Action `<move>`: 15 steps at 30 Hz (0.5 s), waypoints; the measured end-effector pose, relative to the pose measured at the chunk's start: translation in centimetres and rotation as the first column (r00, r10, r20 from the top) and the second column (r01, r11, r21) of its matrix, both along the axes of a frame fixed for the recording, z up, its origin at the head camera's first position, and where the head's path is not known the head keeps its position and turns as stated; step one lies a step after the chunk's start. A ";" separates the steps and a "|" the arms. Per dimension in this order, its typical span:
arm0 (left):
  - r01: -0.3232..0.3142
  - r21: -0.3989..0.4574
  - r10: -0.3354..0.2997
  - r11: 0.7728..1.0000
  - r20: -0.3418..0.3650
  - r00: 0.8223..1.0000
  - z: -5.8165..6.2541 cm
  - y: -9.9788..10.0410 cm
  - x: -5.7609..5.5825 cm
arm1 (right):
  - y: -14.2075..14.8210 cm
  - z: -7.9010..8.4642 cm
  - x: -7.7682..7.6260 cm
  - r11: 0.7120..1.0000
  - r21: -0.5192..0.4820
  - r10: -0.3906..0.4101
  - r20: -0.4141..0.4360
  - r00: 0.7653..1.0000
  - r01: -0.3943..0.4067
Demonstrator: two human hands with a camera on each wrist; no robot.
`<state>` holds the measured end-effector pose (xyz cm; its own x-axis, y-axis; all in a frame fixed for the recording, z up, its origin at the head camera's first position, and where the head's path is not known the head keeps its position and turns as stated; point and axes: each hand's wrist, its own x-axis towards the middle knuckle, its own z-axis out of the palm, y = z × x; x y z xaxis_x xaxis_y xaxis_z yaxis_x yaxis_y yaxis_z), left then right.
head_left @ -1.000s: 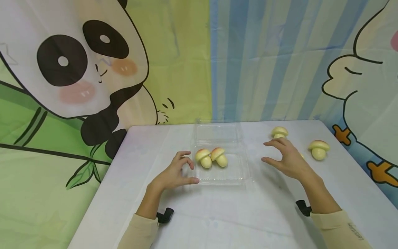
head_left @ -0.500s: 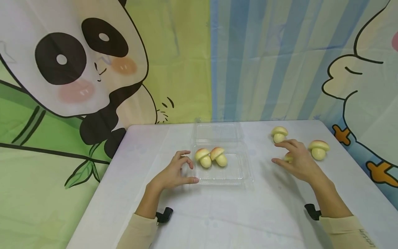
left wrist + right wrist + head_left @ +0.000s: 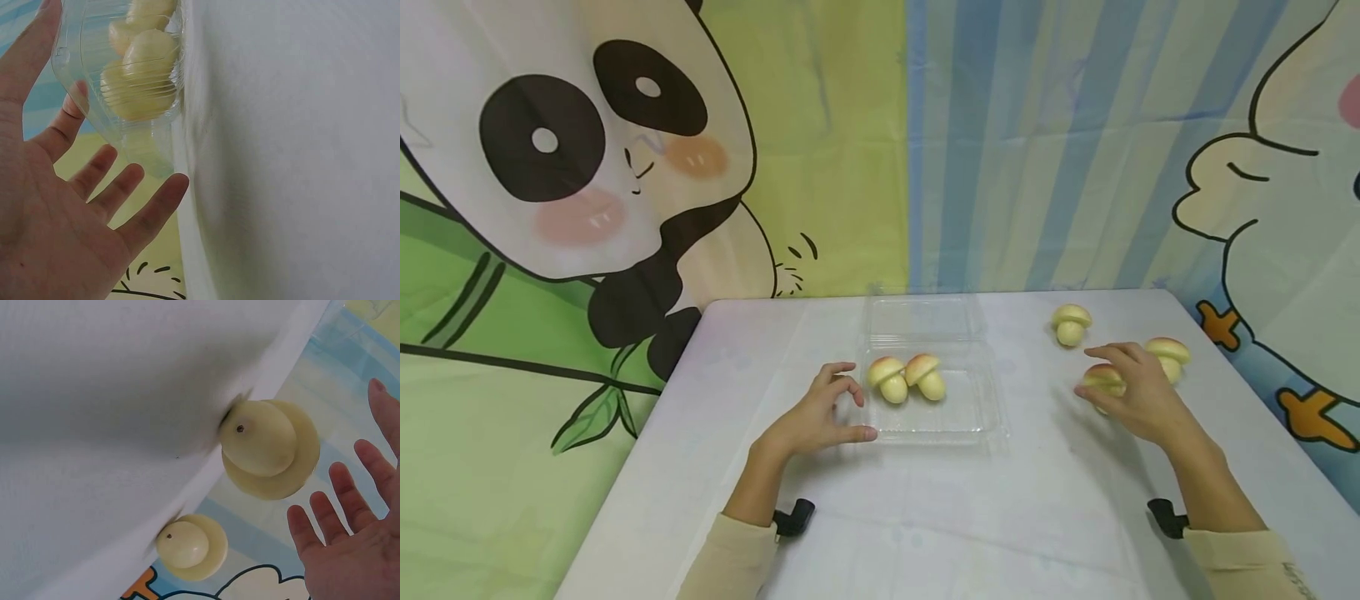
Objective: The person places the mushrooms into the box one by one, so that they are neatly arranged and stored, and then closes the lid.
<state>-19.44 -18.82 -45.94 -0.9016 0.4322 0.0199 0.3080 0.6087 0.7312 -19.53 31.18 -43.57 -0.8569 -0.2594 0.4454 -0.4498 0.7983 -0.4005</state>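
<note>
A clear plastic clamshell box [image 3: 972, 408] lies with its lid [image 3: 922, 318] folded back. Two toy mushrooms, cream with reddish-tinged caps, rest in its left half: a left one [image 3: 891, 382] and a right one [image 3: 928, 379]. At the box's left edge is my left hand [image 3: 820, 421], fingers loosely bent and spread; in the left wrist view, a fingertip [image 3: 78, 97] meets the clear rim. My right hand [image 3: 1138, 396] reaches around another toy mushroom [image 3: 1101, 379], thumb and fingers apart. That mushroom's rounded stem [image 3: 259, 440] faces the right wrist camera, with a gap to the spread fingers.
Behind the right hand stand two more toy mushrooms, one further back [image 3: 1071, 325] and one to the right [image 3: 1168, 354], partly covered by the hand. The white table [image 3: 970, 517] ends at a cartoon-printed cloth backdrop [image 3: 820, 150].
My right hand has moved right and slightly toward me, from beside the back mushroom to around the nearer one. The left hand stays at the box's edge.
</note>
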 end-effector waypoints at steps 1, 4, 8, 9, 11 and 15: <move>0.000 0.002 0.000 1.000 0.002 1.000 0.0 0.0 0.0 | 0.1 0.0 0.0 1.000 0.001 -0.003 0.003 1.000 0.003; 0.000 0.006 0.000 1.000 0.004 1.000 0.1 0.0 0.1 | 0.5 0.0 0.1 1.000 0.013 -0.022 0.024 0.999 0.022; 0.002 0.004 -0.002 1.000 0.000 1.000 0.1 0.0 0.1 | 1.0 -0.1 0.2 0.997 0.040 -0.076 0.111 0.991 0.072; 0.003 0.002 -0.003 1.000 -0.003 1.000 0.2 0.0 0.1 | 1.1 -0.1 0.2 0.995 0.050 -0.092 0.138 0.986 0.086; 0.005 -0.001 -0.005 1.000 -0.005 1.000 0.2 0.0 0.1 | 1.3 -0.1 0.3 0.992 0.069 -0.115 0.176 0.978 0.105; 0.006 -0.005 -0.006 1.000 -0.008 1.000 0.2 -0.1 0.0 | 1.5 -0.2 0.2 0.988 0.094 -0.144 0.214 0.966 0.126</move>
<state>-19.39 -18.88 -45.77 -0.8989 0.4375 0.0247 0.3170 0.6105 0.7258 -19.33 32.69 -43.73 -0.9607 -0.1615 0.2257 -0.2442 0.8785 -0.4107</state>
